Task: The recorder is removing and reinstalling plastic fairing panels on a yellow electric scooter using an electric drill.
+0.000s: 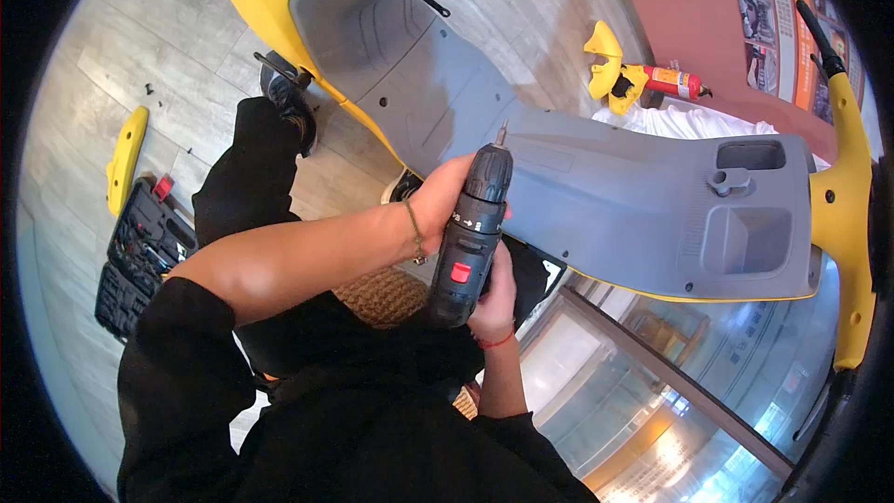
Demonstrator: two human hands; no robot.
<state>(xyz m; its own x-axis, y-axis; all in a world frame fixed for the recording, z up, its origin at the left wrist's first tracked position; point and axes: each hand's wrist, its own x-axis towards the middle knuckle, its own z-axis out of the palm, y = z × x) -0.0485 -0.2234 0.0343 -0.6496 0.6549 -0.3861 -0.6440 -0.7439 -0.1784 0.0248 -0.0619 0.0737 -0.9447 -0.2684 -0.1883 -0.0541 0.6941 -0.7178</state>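
Observation:
A black cordless drill (482,247) with a red switch is in front of my body, its slim bit directed away from me. My left hand (445,197) is closed round the side of the drill by the chuck, its fingers mostly hidden behind it. Lower down, my right hand (498,293) wraps the drill's handle, which the drill body largely hides. Beyond the bit lies the grey plastic footboard and front panel (596,186) of a yellow scooter. The bit tip appears over the grey panel; whether it touches, I cannot tell.
An open black tool case (140,251) and a yellow curved panel (126,158) lie on the floor at left. The yellow handlebar (846,130) rises at right. Beyond the scooter are a red fire extinguisher (672,82) and yellow cover pieces (605,51).

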